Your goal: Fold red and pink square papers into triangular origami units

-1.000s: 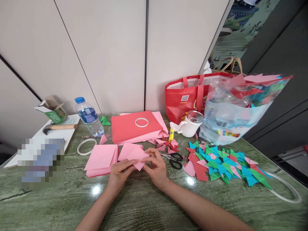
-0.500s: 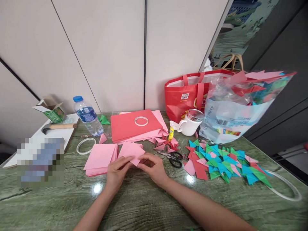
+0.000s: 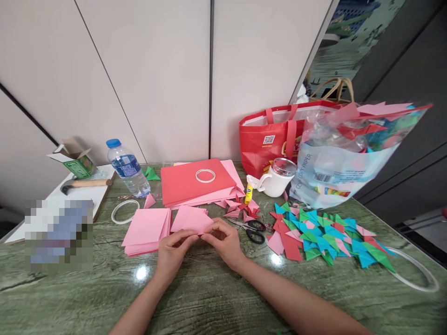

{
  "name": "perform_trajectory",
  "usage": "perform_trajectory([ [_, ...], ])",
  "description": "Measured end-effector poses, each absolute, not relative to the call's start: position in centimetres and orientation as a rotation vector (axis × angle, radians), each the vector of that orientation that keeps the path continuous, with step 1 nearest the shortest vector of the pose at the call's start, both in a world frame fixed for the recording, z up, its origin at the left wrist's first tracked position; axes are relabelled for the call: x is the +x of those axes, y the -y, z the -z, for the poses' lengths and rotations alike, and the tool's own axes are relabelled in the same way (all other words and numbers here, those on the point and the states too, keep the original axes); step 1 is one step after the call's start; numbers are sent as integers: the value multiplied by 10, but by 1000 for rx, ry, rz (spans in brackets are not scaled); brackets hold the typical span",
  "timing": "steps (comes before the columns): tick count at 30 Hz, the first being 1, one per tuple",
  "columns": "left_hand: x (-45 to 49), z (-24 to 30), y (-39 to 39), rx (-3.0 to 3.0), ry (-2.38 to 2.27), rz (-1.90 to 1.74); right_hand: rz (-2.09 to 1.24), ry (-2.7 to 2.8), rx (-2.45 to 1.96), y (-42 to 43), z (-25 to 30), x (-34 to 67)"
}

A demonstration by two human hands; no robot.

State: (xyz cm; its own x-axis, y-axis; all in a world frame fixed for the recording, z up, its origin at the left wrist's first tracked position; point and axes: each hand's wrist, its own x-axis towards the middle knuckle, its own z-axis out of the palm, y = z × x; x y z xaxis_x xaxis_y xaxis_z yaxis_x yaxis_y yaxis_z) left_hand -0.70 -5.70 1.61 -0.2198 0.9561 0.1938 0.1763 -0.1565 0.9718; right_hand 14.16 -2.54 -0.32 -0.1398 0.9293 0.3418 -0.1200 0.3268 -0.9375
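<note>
A pink sheet of paper (image 3: 194, 224) is pinched by both hands at the front middle of the table. My left hand (image 3: 173, 251) grips its near left edge between thumb and fingers. On the near right edge, my right hand (image 3: 225, 244) has thumb and fingers closed on the same sheet. The paper looks folded along this near edge, though the fingers partly hide it. Behind it, overlapped from view, lie more pink pieces. A stack of pink paper squares (image 3: 146, 229) sits just left of my left hand. Scissors (image 3: 255, 231) with black handles lie right of my right hand.
Red and pink sheets (image 3: 188, 186) lie behind, with a tape roll (image 3: 205, 176) on top. Folded colored pieces (image 3: 324, 235) spread at right before a plastic bag (image 3: 338, 172). A white mug (image 3: 277, 180), glue stick (image 3: 248, 193), water bottle (image 3: 129, 170) and hammer (image 3: 85, 183) stand or lie around.
The pink sheet's near corner, which pointed down between the hands, no longer shows; the near edge is now straight. Both thumbs have come closer together along that edge.
</note>
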Motion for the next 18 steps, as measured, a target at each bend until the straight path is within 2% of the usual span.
perform_trajectory([
  [7,-1,-9,58,1042,-1308,-1472,-1198,1330,-840,25,3,142],
  [18,6,-13,59,895,-1221,-1491,-1302,1210,-871,25,5,139],
])
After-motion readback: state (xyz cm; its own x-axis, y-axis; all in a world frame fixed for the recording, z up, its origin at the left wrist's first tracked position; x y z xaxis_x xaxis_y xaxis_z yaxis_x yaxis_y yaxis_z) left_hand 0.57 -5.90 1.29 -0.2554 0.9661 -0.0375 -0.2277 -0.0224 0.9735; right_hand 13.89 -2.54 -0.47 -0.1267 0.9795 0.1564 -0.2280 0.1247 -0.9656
